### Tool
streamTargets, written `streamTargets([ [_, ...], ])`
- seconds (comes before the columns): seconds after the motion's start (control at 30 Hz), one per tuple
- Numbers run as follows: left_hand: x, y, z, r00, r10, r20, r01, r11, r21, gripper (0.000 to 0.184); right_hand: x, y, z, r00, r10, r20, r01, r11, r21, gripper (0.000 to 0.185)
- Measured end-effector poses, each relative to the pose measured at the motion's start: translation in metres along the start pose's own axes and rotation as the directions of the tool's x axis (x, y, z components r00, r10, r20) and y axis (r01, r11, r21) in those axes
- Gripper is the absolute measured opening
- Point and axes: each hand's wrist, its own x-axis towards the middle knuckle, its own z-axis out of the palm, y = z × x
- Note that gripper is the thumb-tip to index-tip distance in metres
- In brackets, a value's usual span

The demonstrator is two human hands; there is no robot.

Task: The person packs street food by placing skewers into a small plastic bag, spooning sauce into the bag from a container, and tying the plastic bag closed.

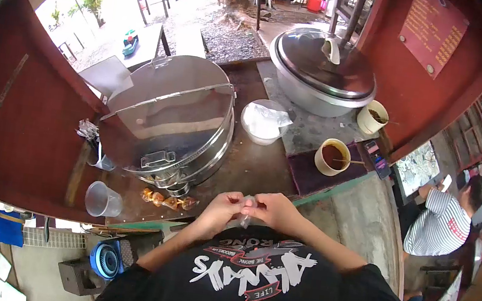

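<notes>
My left hand (222, 210) and my right hand (273, 209) meet in front of my chest, at the near edge of the counter. Fingers and thumbs of both are pinched on a small clear plastic bag (246, 219), whose contents I cannot make out. Left of my hands, several small knotted plastic bags of brown sauce (168, 201) lie in a row on the counter. Beyond them stands a large round steel steamer (194, 135) with a shiny hinged lid. A bowl (262, 135) holding white plastic bags (265, 119) sits farther back, past my hands.
A tub of reddish-brown sauce (331, 157) with a stick in it rests on a dark mat, near a phone (377, 159). Behind are a big lidded pot (324, 70) and another tub (372, 117). At left stands a clear cup (103, 200). A person in stripes (441, 222) is at right.
</notes>
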Motion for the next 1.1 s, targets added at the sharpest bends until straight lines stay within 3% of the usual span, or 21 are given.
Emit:
streamTargets([
  [0.1,0.006,0.01,0.029,1.0,-0.027,-0.004,0.025,0.971,-0.236,0.033,-0.005,0.001,-0.018,1.0,-0.002,-0.028,0.007,0.987,0.161,0.036],
  [0.13,0.011,0.009,0.028,0.999,0.007,0.052,0.006,0.969,-0.245,0.039,-0.004,0.016,-0.016,0.995,-0.085,-0.058,0.095,0.978,0.187,0.031],
  [0.23,0.03,-0.001,0.031,0.993,0.086,0.08,-0.033,0.856,-0.516,0.04,-0.012,0.032,-0.037,0.999,0.046,-0.012,-0.04,0.946,0.32,0.027],
  [0.27,0.043,-0.014,0.025,0.995,0.103,0.01,-0.078,0.815,-0.574,0.035,-0.012,0.052,-0.037,0.998,0.018,-0.058,0.009,0.899,0.438,0.023],
  [0.37,0.041,0.01,0.058,0.997,0.065,-0.05,-0.081,0.666,-0.741,0.025,-0.015,0.094,-0.05,0.995,0.072,-0.075,-0.024,0.857,0.515,0.023],
  [0.4,0.048,0.007,0.064,0.987,0.03,-0.159,-0.137,0.679,-0.721,0.021,-0.02,0.096,-0.059,0.992,0.097,-0.086,-0.044,0.877,0.479,0.02],
  [0.47,0.057,0.001,0.08,0.924,0.217,-0.316,-0.332,0.865,-0.377,0.022,-0.026,0.096,-0.075,0.984,0.141,-0.11,-0.085,0.911,0.404,0.015],
  [0.53,0.06,0.001,0.107,0.834,0.368,-0.411,-0.403,0.915,0.002,0.022,-0.028,0.104,-0.087,0.999,0.026,-0.041,0.005,0.791,0.612,0.019],
  [0.57,0.065,-0.003,0.119,0.819,0.365,-0.443,-0.4,0.916,0.016,0.022,-0.028,0.108,-0.091,0.999,-0.035,-0.011,0.032,0.709,0.705,0.024],
  [0.6,0.07,-0.01,0.13,0.802,0.362,-0.476,-0.397,0.917,0.028,0.022,-0.03,0.102,-0.098,0.989,-0.141,0.035,0.056,0.59,0.805,0.043],
  [0.63,0.075,-0.014,0.14,0.783,0.358,-0.509,-0.394,0.918,0.04,0.022,-0.031,0.1,-0.102,0.975,-0.221,-0.008,0.169,0.721,0.672,0.05],
  [0.67,0.076,-0.015,0.15,0.787,0.32,-0.528,-0.336,0.939,0.069,0.023,-0.034,0.096,-0.107,0.973,-0.231,-0.028,0.193,0.734,0.651,0.05],
  [0.8,0.084,-0.027,0.168,0.824,0.252,-0.508,-0.325,0.944,-0.058,0.025,-0.033,0.12,-0.115,0.984,-0.171,-0.056,0.172,0.804,0.568,0.032],
  [0.83,0.083,-0.027,0.168,0.828,0.224,-0.514,-0.354,0.92,-0.169,0.024,-0.03,0.128,-0.113,0.987,-0.162,-0.008,0.128,0.751,0.648,0.019],
  [0.9,0.078,-0.032,0.168,0.847,0.164,-0.506,-0.392,0.835,-0.386,0.024,-0.024,0.138,-0.113,0.97,-0.237,-0.052,0.226,0.799,0.558,0.019],
  [0.93,0.076,-0.034,0.164,0.864,0.164,-0.476,-0.394,0.808,-0.437,0.025,-0.025,0.134,-0.116,0.991,-0.129,0.039,0.075,0.765,0.639,0.025],
  [1.03,0.063,-0.025,0.171,0.832,0.164,-0.53,-0.44,0.777,-0.45,0.023,-0.014,0.147,-0.106,0.978,-0.201,0.059,0.149,0.866,0.478,0.035],
  [1.1,0.061,-0.023,0.168,0.792,0.214,-0.571,-0.526,0.713,-0.463,0.022,-0.012,0.148,-0.099,0.973,-0.171,0.158,0.077,0.876,0.476,0.035],
])
